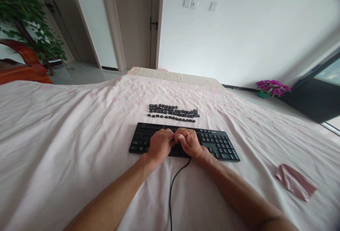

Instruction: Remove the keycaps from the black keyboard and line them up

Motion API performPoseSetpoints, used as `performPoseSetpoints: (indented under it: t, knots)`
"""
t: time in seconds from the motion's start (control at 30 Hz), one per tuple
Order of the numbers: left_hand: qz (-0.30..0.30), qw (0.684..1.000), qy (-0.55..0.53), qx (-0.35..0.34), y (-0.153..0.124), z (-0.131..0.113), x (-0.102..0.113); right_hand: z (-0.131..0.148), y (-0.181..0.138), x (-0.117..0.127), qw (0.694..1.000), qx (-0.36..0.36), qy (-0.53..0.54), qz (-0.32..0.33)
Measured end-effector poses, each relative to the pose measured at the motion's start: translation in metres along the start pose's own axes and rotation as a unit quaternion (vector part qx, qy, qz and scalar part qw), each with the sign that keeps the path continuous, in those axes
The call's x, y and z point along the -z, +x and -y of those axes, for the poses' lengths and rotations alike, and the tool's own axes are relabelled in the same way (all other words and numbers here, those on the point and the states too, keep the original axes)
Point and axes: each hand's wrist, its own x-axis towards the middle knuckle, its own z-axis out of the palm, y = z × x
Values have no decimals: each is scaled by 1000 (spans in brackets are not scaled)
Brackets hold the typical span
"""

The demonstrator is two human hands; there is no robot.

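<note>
A black keyboard (221, 144) lies flat on a pale pink flowered cloth (111, 174), and its left part shows bare key posts where caps are off. My left hand (161, 141) is closed over the middle of the keyboard, fingertips pinched together. Against it, my right hand (189, 141) is also closed, thumb bent over the fingers. Whatever sits between the fingertips is hidden. Beyond the keyboard, loose black keycaps (172, 111) are laid out in several rows. The keyboard's black cable (172, 188) runs toward me between my forearms.
To the right lies a pink cloth pouch (296, 182) near a thin pale stick (261, 152). Behind the covered surface are a white wall, a door (132, 22) and purple flowers (273, 86). A wooden chair (23, 62) and leafy plant (23, 15) stand at left.
</note>
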Motion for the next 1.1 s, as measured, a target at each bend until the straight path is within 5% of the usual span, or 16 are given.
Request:
performPoseSetpoints:
  t: [0.3, 0.57, 0.9, 1.1]
  knots:
    - [-2, 999, -40, 29, -4, -3, 1, 2, -9, -4, 996, -54, 41, -50]
    - [-44, 980, -183, 68, -3, 3, -1, 14, -2, 13, 995, 46, -34, -82]
    - [-84, 941, -317, 86, 0, 13, 1, 25, 17, 21, 981, -63, -161, 89]
    - [-101, 930, -336, 110, 0, 14, -2, 23, 22, 22, 971, -91, -190, 112]
